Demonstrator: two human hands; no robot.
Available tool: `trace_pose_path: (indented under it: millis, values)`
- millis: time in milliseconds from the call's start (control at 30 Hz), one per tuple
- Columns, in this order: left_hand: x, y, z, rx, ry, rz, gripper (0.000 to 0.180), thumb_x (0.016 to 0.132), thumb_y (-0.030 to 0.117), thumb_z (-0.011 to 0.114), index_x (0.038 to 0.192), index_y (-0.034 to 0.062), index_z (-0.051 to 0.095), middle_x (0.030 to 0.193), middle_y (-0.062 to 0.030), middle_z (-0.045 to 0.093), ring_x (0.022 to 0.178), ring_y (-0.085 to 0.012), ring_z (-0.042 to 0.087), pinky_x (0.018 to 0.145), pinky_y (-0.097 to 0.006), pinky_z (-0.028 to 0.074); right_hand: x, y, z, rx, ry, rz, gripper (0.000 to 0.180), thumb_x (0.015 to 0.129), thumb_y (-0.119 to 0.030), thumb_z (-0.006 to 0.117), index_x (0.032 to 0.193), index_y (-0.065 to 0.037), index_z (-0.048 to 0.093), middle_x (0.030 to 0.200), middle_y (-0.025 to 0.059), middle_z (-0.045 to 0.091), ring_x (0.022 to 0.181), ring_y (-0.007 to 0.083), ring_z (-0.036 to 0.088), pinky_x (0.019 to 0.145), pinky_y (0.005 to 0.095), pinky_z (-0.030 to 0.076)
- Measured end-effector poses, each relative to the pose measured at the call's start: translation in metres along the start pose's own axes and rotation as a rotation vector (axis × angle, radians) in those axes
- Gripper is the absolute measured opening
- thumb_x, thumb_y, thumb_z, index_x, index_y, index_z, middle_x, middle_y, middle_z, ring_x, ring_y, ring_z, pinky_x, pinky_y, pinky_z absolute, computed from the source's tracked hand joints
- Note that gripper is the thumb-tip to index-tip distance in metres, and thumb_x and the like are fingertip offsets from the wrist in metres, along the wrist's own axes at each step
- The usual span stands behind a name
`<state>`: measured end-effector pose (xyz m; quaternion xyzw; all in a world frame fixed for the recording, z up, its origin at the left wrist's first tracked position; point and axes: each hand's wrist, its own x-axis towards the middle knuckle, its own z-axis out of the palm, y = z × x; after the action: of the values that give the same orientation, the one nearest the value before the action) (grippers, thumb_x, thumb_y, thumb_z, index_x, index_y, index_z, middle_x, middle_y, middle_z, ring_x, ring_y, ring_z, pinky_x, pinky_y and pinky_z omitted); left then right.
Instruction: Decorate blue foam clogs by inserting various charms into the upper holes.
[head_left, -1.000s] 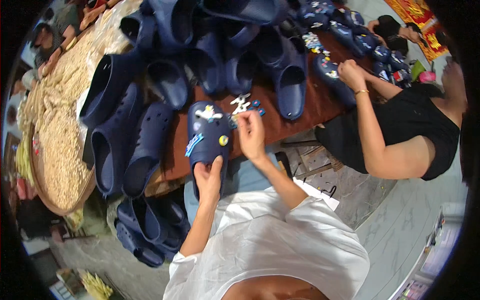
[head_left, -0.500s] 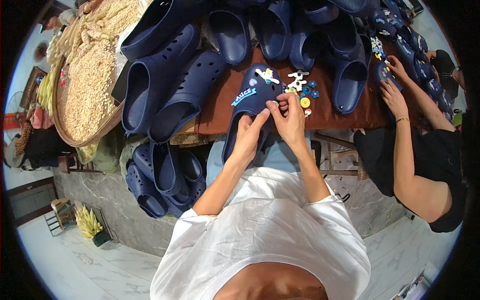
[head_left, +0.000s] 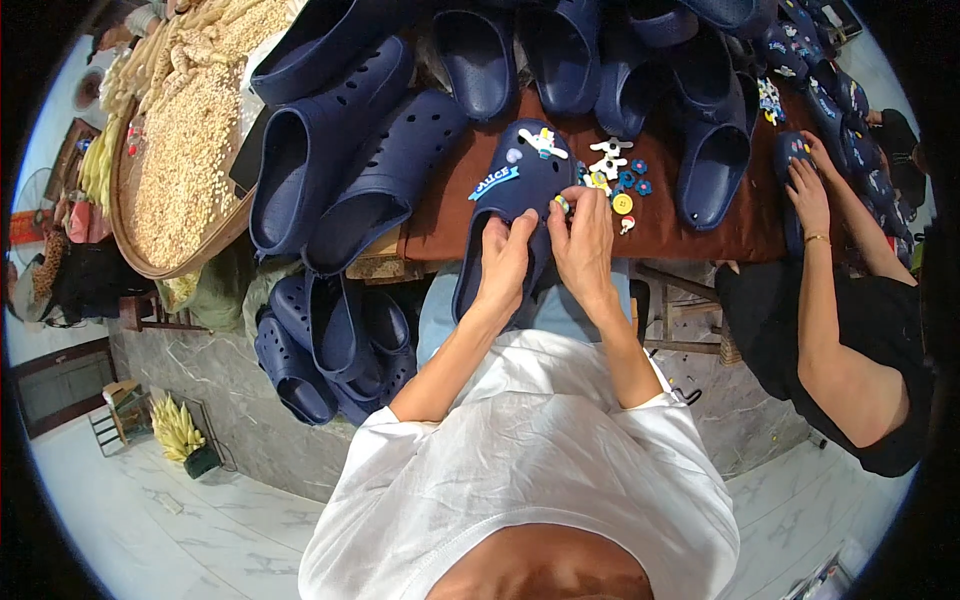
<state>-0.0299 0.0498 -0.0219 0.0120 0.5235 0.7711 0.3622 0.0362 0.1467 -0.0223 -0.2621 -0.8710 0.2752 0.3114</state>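
A navy clog [head_left: 535,195] stands toe-away at the table's front edge. Its upper carries a white character charm [head_left: 543,144], a pale heart charm [head_left: 514,156] and a blue banner-shaped charm [head_left: 494,182]. My left hand [head_left: 505,262] grips the clog at its foot opening, with the thumb on the rim. In my right hand [head_left: 583,245], thumb and fingers pinch a small yellow-and-green charm [head_left: 562,204] at the clog's right side. Beside that hand lie loose white figure charms [head_left: 611,156], blue flower charms [head_left: 642,187], a yellow button charm [head_left: 623,204] and a small red-and-white charm [head_left: 627,226].
Several more navy clogs [head_left: 375,190] crowd the brown-covered table [head_left: 740,235], and others [head_left: 295,370] hang or lie below its left edge. A round tray [head_left: 150,265] of pale kernels stands left. On the right, a co-worker's hands [head_left: 808,190] handle another clog.
My right thumb and fingers have shifted, bringing the pinched charm into clearer sight. The left hand keeps its hold on the clog. The whole view has shifted slightly.
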Motion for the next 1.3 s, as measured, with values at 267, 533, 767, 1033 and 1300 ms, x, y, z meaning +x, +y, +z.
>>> trace_pose_path:
  millis: [267,533,767,1033,1300]
  values:
    - [-0.007,0.009,0.009,0.090,0.085,-0.117,0.045,0.088,0.018,0.063,0.122,-0.0076,0.048,0.113,-0.0090,0.059,0.101,-0.0148,0.056,0.091,-0.027,0.045,0.002,0.019,0.006,0.015,-0.003,-0.061,0.019,0.085,-0.004,0.061,0.098,0.002,0.050,0.093,0.0185,0.053,0.089,0.0368,0.054,0.078,0.0453,0.045]
    - [0.003,-0.009,-0.003,-0.033,-0.025,-0.056,0.047,0.091,0.019,0.060,0.129,-0.0053,0.046,0.116,-0.0085,0.058,0.103,-0.0148,0.055,0.090,-0.028,0.045,0.013,0.039,0.013,0.158,0.112,0.100,0.012,0.098,-0.011,0.046,0.097,0.000,0.051,0.084,0.0189,0.061,0.077,0.0393,0.059,0.071,0.0468,0.046]
    - [0.010,-0.005,0.007,-0.047,-0.039,0.040,0.049,0.095,0.022,0.061,0.132,-0.0056,0.046,0.125,-0.0091,0.057,0.111,-0.0143,0.054,0.097,-0.028,0.043,0.021,0.057,-0.001,0.077,0.210,0.059,0.018,0.101,-0.017,0.048,0.097,0.000,0.053,0.087,0.0179,0.060,0.082,0.0377,0.059,0.072,0.0453,0.046]
    - [-0.018,0.013,0.003,0.045,-0.092,-0.004,0.052,0.094,0.019,0.066,0.135,-0.0051,0.044,0.130,-0.0124,0.055,0.117,-0.0175,0.053,0.101,-0.030,0.041,0.026,0.044,-0.015,-0.018,0.215,0.027,0.020,0.096,-0.015,0.055,0.110,0.000,0.057,0.106,0.0178,0.057,0.101,0.0353,0.055,0.088,0.0442,0.042]
    - [-0.099,0.129,-0.006,0.016,-0.508,0.165,0.033,0.100,0.016,0.052,0.125,-0.0055,0.049,0.089,-0.0055,0.062,0.078,-0.0095,0.056,0.076,-0.023,0.045,0.014,-0.011,-0.019,0.260,-0.018,0.000,0.012,0.091,-0.012,0.062,0.100,-0.003,0.061,0.100,0.0127,0.059,0.097,0.0295,0.057,0.087,0.0385,0.044]
